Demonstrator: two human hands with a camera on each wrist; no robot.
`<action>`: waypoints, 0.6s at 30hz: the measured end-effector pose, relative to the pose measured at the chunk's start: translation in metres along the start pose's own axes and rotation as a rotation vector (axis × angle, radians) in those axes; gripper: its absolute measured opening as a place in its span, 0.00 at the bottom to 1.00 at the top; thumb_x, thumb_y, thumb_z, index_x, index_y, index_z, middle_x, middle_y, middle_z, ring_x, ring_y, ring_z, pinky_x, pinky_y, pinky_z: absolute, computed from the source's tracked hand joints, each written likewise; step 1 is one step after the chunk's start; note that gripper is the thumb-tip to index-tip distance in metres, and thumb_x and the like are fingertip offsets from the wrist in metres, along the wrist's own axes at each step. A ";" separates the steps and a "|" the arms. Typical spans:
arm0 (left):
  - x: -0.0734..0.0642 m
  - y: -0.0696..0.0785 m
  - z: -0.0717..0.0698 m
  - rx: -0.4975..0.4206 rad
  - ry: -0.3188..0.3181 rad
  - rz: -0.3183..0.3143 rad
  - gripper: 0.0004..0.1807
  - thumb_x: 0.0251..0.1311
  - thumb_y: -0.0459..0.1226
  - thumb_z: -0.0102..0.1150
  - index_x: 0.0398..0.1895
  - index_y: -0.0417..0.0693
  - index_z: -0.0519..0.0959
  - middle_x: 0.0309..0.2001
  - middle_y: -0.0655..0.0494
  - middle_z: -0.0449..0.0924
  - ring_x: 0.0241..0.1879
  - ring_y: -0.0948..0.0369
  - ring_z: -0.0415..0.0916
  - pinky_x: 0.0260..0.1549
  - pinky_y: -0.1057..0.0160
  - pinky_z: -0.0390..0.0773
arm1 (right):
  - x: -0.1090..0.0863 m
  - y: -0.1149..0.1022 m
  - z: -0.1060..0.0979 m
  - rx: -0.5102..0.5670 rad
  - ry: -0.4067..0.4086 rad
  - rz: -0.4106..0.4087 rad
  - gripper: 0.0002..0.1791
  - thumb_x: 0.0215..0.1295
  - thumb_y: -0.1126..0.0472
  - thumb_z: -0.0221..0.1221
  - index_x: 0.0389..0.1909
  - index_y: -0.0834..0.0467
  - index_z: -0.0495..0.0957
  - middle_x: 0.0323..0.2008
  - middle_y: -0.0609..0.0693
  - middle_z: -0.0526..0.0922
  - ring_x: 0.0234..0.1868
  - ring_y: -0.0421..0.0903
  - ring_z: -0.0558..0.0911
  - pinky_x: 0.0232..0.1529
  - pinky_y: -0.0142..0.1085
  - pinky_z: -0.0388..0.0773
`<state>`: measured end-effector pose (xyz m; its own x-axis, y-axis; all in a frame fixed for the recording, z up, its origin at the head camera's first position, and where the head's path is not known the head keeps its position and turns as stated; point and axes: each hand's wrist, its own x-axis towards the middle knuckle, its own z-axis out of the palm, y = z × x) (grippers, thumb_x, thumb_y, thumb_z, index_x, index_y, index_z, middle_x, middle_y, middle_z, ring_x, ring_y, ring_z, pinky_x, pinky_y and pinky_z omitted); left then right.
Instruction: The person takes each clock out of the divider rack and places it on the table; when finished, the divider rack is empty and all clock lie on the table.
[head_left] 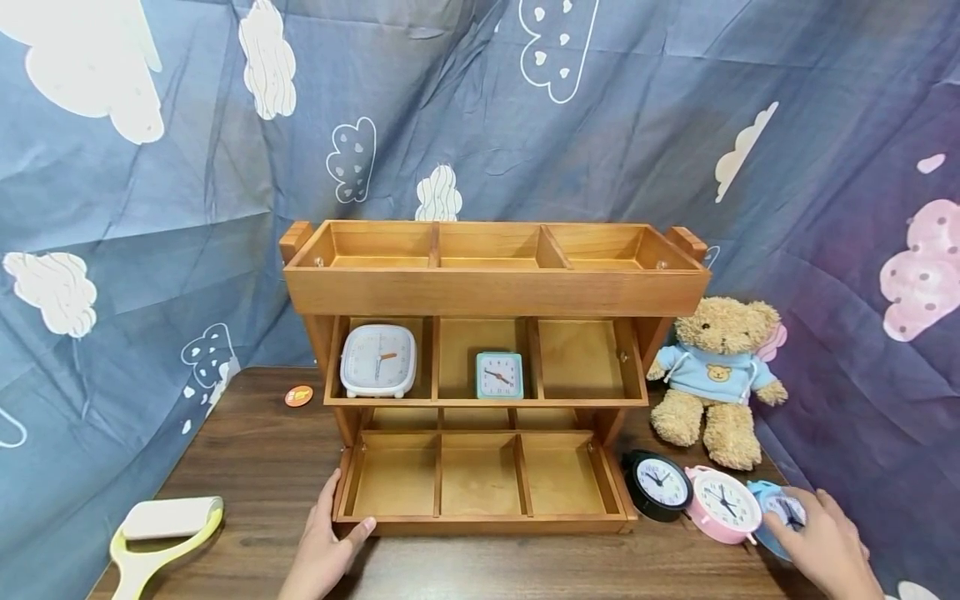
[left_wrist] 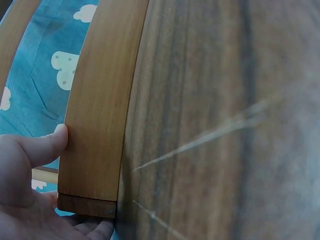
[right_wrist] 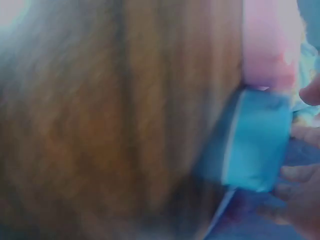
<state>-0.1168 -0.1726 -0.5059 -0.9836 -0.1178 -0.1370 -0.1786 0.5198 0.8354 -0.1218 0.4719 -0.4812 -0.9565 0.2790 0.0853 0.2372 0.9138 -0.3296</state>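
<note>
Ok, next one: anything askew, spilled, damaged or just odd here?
Nothing looks spilled or clearly broken. Two mild oddities: an orange disc lies alone on the table left of the wooden rack, and pale streaks cross the tabletop in the left wrist view, like scratches, though they could be reflections.

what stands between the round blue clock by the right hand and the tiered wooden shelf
The round pink clock and round black clock stand in a row between the blue clock and the shelf, the black one nearest it.
</note>
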 end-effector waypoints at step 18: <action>0.000 -0.002 -0.001 -0.012 -0.011 -0.002 0.53 0.61 0.47 0.67 0.80 0.51 0.42 0.68 0.24 0.54 0.66 0.27 0.57 0.54 0.27 0.65 | -0.016 -0.230 -0.051 0.448 0.536 -0.771 0.23 0.56 0.70 0.62 0.55 0.63 0.80 0.55 0.60 0.79 0.54 0.35 0.74 0.57 0.19 0.61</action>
<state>-0.1169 -0.1743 -0.5066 -0.9835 -0.1096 -0.1438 -0.1799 0.5098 0.8413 -0.1521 0.2725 -0.3588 -0.5946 -0.1399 0.7918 -0.5963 0.7374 -0.3175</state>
